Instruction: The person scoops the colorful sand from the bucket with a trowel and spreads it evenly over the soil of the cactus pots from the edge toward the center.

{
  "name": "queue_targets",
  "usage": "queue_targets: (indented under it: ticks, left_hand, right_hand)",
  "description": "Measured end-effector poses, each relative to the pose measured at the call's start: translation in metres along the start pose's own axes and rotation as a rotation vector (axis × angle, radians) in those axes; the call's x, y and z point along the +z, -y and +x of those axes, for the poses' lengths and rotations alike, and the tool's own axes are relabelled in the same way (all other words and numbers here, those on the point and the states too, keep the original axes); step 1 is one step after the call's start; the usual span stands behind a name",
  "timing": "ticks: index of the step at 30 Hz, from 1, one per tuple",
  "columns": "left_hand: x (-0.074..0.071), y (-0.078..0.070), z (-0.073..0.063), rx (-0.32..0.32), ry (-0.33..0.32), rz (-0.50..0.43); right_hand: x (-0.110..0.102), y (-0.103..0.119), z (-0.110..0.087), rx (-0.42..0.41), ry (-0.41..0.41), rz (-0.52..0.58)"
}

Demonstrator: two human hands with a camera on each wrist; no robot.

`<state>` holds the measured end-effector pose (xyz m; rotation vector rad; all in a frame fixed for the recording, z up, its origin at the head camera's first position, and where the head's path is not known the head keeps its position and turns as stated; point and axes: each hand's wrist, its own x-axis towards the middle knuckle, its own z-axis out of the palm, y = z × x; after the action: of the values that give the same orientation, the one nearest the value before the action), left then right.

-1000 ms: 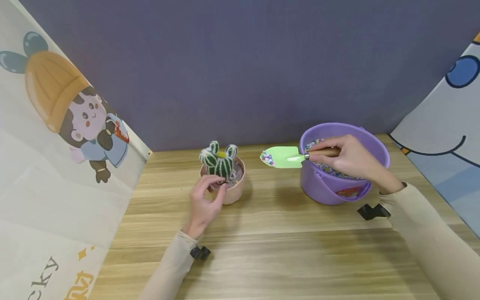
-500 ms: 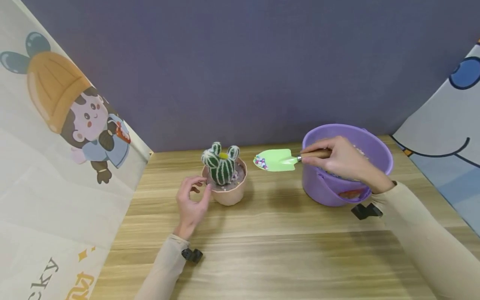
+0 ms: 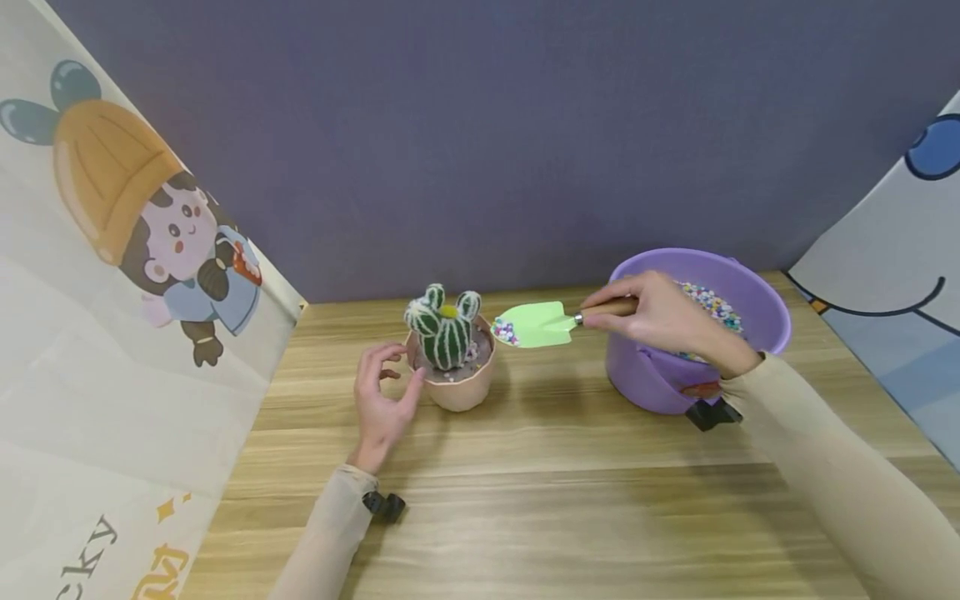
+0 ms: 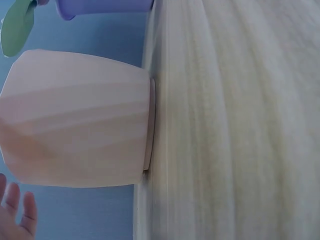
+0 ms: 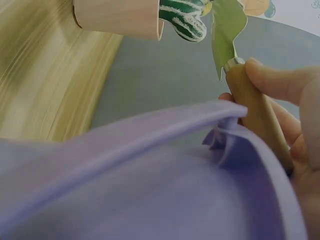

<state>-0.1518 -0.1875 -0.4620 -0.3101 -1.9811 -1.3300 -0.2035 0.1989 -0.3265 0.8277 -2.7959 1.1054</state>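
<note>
My right hand (image 3: 663, 312) grips the wooden handle (image 5: 257, 112) of a small trowel with a light green blade (image 3: 540, 323). Colourful beads (image 3: 505, 332) lie at the blade's tip, which points left and reaches the right rim of a pale pink flowerpot (image 3: 461, 393). A green and white cactus (image 3: 446, 340) with a yellow top stands in the pot, in greyish filling dotted with a few beads. At the pot's left side is my left hand (image 3: 384, 408), its thumb and fingers spread apart beside the rim, holding nothing.
A purple bucket (image 3: 637, 375) with beads (image 3: 712, 304) inside stands at the right, under my right hand and wrist. A dark blue-grey panel (image 3: 480, 150) rises behind the wooden table (image 3: 525, 517). Printed panels flank both sides.
My right hand has carried the loaded trowel left from over the bucket to the pot's rim. My left hand has drawn back from the pot's front to its left side.
</note>
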Motion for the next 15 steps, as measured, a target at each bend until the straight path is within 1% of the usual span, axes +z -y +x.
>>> queue_targets:
  ticks: [1,5,8,13,15]
  left_hand:
    - [0.000,-0.005,0.001,-0.007,0.009,0.002]
    - [0.002,-0.008,0.002,-0.038,0.039,-0.001]
    - [0.003,0.007,0.001,-0.053,0.053,0.003]
    - [0.001,0.011,0.002,-0.092,0.113,0.008]
    - [0.000,0.012,0.002,-0.123,0.158,0.010]
  right_hand:
    - [0.000,0.000,0.001,-0.003,0.001,-0.001]
    - [0.003,0.000,0.005,-0.003,0.015,-0.006]
    - [0.006,-0.001,0.008,0.006,0.029,-0.008]
    - [0.008,0.001,0.012,0.012,0.050,-0.016]
    - [0.009,0.003,0.014,0.010,0.062,-0.019]
